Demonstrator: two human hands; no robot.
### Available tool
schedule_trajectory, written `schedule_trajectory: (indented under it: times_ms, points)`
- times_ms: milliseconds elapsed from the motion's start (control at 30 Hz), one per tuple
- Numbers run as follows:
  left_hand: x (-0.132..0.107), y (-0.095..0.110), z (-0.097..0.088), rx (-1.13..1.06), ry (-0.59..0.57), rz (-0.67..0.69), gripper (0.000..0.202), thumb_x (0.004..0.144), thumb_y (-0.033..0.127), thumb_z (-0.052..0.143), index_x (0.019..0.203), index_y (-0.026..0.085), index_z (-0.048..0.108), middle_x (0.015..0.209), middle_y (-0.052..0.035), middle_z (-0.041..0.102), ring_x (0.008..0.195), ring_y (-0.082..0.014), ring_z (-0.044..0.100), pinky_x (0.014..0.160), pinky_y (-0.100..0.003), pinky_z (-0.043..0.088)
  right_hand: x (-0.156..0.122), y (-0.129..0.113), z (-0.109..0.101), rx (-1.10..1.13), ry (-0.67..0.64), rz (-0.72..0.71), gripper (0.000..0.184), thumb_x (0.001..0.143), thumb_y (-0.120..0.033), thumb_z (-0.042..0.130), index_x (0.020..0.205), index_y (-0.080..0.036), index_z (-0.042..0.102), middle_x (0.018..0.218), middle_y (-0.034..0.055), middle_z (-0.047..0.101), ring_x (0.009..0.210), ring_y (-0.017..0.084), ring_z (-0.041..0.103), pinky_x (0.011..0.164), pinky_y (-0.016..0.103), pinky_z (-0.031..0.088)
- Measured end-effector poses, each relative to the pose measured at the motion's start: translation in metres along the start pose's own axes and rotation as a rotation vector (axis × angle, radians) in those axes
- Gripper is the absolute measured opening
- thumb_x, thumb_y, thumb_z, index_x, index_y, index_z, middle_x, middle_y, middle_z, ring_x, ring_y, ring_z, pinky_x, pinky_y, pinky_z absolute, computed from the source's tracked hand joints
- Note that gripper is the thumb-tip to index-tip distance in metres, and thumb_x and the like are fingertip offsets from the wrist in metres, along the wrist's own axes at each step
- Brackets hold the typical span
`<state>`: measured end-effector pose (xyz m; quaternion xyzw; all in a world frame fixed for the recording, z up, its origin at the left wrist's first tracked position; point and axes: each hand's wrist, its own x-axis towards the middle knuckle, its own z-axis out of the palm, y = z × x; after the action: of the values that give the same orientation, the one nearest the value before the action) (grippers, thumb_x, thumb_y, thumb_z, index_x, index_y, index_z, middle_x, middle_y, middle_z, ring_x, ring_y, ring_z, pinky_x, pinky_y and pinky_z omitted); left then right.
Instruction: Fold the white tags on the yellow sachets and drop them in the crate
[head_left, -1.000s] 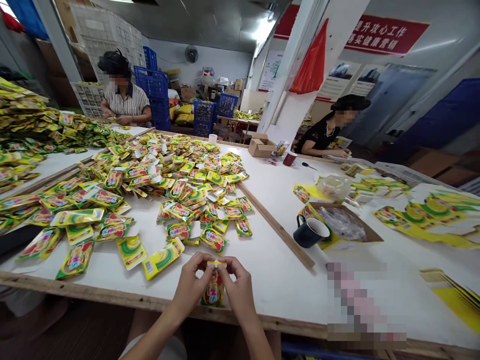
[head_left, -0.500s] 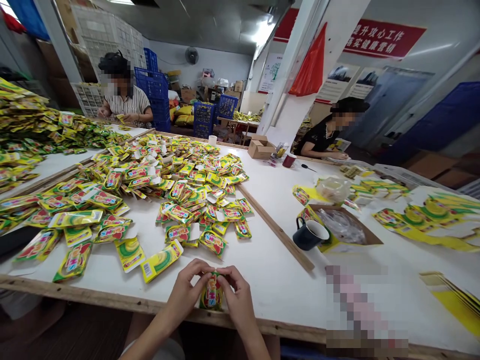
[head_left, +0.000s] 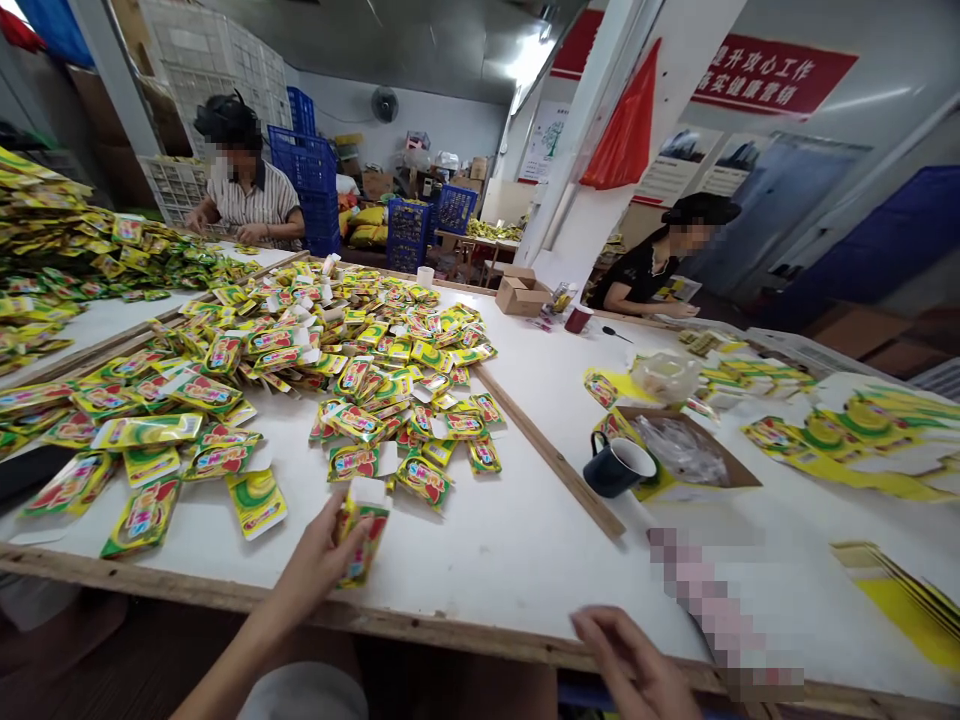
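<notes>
Held in my left hand [head_left: 319, 555] is a small printed cardboard box [head_left: 366, 535] in yellow, green and red, tilted above the table near its front edge. A white end flap stands up at the box's top. My right hand [head_left: 634, 660] is off to the right over the wooden front edge, fingers loosely extended and nothing visible in them. Just beyond my left hand lies a loose heap of similar boxes [head_left: 427, 480], several with white flaps sticking out. One box [head_left: 256, 500] rests alone to the left of that hand.
A wooden strip [head_left: 551, 455] divides the white tabletop [head_left: 495, 560]. Right of it stand a dark mug [head_left: 616, 468] and an open carton [head_left: 724, 470] holding clear plastic. Flat yellow cardboard [head_left: 900, 610] lies far right. Two other people [head_left: 251, 200] work across the table.
Both hands were together on one box at the front edge; they are now apart. My right hand moved right without it. The yellow box at left left the table; my left hand holds a box there.
</notes>
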<state>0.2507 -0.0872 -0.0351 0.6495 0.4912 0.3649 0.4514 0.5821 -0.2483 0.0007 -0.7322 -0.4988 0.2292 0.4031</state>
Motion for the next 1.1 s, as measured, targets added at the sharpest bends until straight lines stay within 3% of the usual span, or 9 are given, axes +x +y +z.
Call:
schedule_trajectory:
  times_ms: [100, 167, 267, 467, 633, 733, 833, 967, 1100]
  points:
    - [-0.009, 0.019, 0.039, -0.269, -0.125, 0.043, 0.03, 0.085, 0.043, 0.057, 0.1, 0.018, 0.059, 0.087, -0.0065, 0.069, 0.085, -0.0229, 0.063, 0.074, -0.03, 0.05, 0.006, -0.025, 0.074, 0.297, -0.028, -0.061, 0.024, 0.083, -0.043, 0.059, 0.092, -0.022, 0.065, 0.095, 0.0063, 0.07, 0.091, 0.022, 0.067, 0.081, 0.028, 0.053]
    - [-0.012, 0.023, 0.061, -0.395, -0.166, 0.064, 0.031, 0.084, 0.041, 0.061, 0.105, 0.019, 0.056, 0.086, -0.0052, 0.068, 0.085, -0.0218, 0.063, 0.075, -0.03, 0.05, 0.012, -0.037, 0.113, 0.446, -0.077, -0.095, 0.023, 0.083, -0.039, 0.06, 0.099, -0.022, 0.061, 0.101, 0.0075, 0.068, 0.093, 0.022, 0.066, 0.083, 0.03, 0.053]
    - [-0.015, 0.019, 0.077, -0.558, -0.144, 0.055, 0.04, 0.085, 0.037, 0.06, 0.118, 0.026, 0.041, 0.088, -0.0017, 0.066, 0.081, -0.018, 0.062, 0.075, -0.029, 0.049, 0.019, -0.043, 0.142, 0.539, -0.094, -0.112, 0.02, 0.084, -0.034, 0.061, 0.099, -0.022, 0.058, 0.094, 0.0053, 0.067, 0.085, 0.02, 0.066, 0.077, 0.029, 0.053]
    - [-0.013, 0.011, 0.069, -0.349, -0.153, 0.093, 0.016, 0.087, 0.036, 0.057, 0.09, 0.02, 0.059, 0.081, -0.0012, 0.062, 0.076, -0.017, 0.058, 0.071, -0.026, 0.047, 0.031, -0.039, 0.14, 0.452, -0.15, -0.183, 0.015, 0.086, -0.029, 0.057, 0.098, -0.02, 0.062, 0.089, 0.0035, 0.068, 0.081, 0.018, 0.064, 0.075, 0.026, 0.049]
    - [-0.009, 0.012, 0.066, -0.186, -0.108, 0.193, 0.019, 0.09, 0.032, 0.052, 0.093, 0.02, 0.066, 0.096, -0.0076, 0.067, 0.097, -0.0244, 0.06, 0.088, -0.035, 0.048, 0.042, -0.049, 0.141, 0.34, -0.171, -0.306, 0.014, 0.089, -0.024, 0.051, 0.084, -0.021, 0.063, 0.085, 0.003, 0.066, 0.082, 0.018, 0.062, 0.074, 0.026, 0.047]
    - [-0.01, 0.007, 0.071, -0.189, 0.002, 0.216, 0.02, 0.089, 0.029, 0.051, 0.104, 0.021, 0.063, 0.108, -0.0085, 0.064, 0.108, -0.0251, 0.058, 0.093, -0.037, 0.048, 0.042, -0.05, 0.147, 0.394, -0.114, -0.284, 0.011, 0.088, -0.022, 0.052, 0.092, -0.021, 0.061, 0.088, 0.0028, 0.065, 0.084, 0.018, 0.062, 0.076, 0.026, 0.048]
    - [-0.013, 0.005, 0.072, -0.21, 0.036, 0.222, 0.022, 0.09, 0.027, 0.049, 0.11, 0.022, 0.058, 0.114, -0.0087, 0.062, 0.109, -0.0232, 0.059, 0.093, -0.036, 0.049, 0.041, -0.048, 0.15, 0.46, -0.082, -0.261, 0.019, 0.087, -0.019, 0.052, 0.105, -0.022, 0.059, 0.093, 0.003, 0.067, 0.085, 0.018, 0.064, 0.078, 0.027, 0.05]
    - [-0.014, 0.014, 0.069, -0.138, -0.054, 0.242, 0.018, 0.091, 0.029, 0.05, 0.103, 0.021, 0.061, 0.106, -0.0076, 0.067, 0.103, -0.0226, 0.061, 0.093, -0.035, 0.048, 0.04, -0.048, 0.145, 0.436, -0.126, -0.337, 0.013, 0.086, -0.021, 0.056, 0.094, -0.022, 0.067, 0.096, 0.005, 0.07, 0.093, 0.02, 0.064, 0.08, 0.029, 0.051]
    - [-0.013, 0.024, 0.067, -0.144, -0.043, 0.198, 0.018, 0.089, 0.033, 0.053, 0.098, 0.02, 0.063, 0.099, -0.0067, 0.069, 0.096, -0.0224, 0.063, 0.087, -0.034, 0.049, 0.04, -0.054, 0.14, 0.424, -0.114, -0.339, 0.014, 0.087, -0.026, 0.058, 0.093, -0.021, 0.069, 0.094, 0.0059, 0.071, 0.09, 0.02, 0.065, 0.077, 0.028, 0.052]
